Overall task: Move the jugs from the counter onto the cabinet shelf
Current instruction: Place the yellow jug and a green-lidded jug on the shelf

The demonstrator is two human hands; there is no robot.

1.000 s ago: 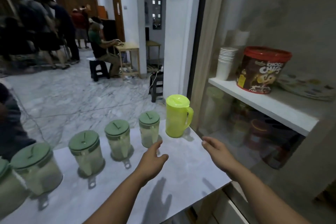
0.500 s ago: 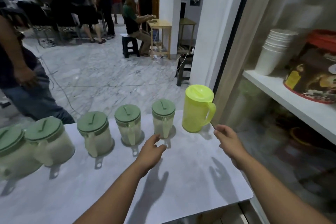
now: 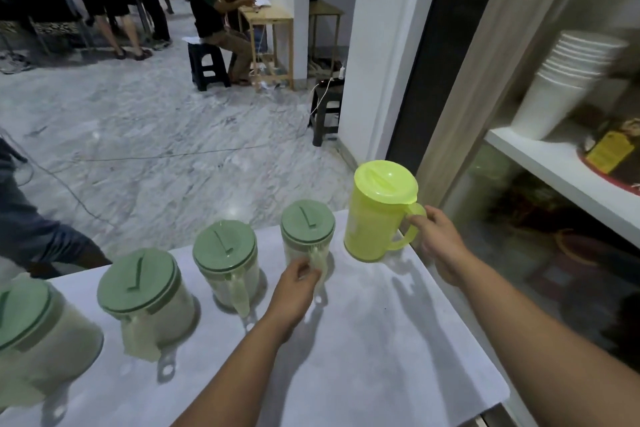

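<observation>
A bright yellow-green jug [image 3: 374, 215] with a lid stands at the far right of the white counter [image 3: 381, 350]. My right hand [image 3: 440, 239] curls its fingers round that jug's handle. To its left stands a row of several clear jugs with dull green lids. My left hand [image 3: 294, 291] grips the handle of the nearest one [image 3: 306, 236]. Two more green-lidded jugs [image 3: 227, 260] [image 3: 145, 298] follow leftward. The white cabinet shelf [image 3: 554, 180] is at the right behind glass.
On the shelf sit a stack of white paper cups [image 3: 564, 83] and a red-rimmed brown tub [image 3: 613, 156]. A person's leg [image 3: 31, 229] stands beyond the counter at left. More people, stools and a small wooden table are across the marble floor.
Both hands moved forward from hovering over the counter. The right hand has taken the yellow jug's handle and the left hand has taken the nearest green-lidded jug's handle. The view tilted down.
</observation>
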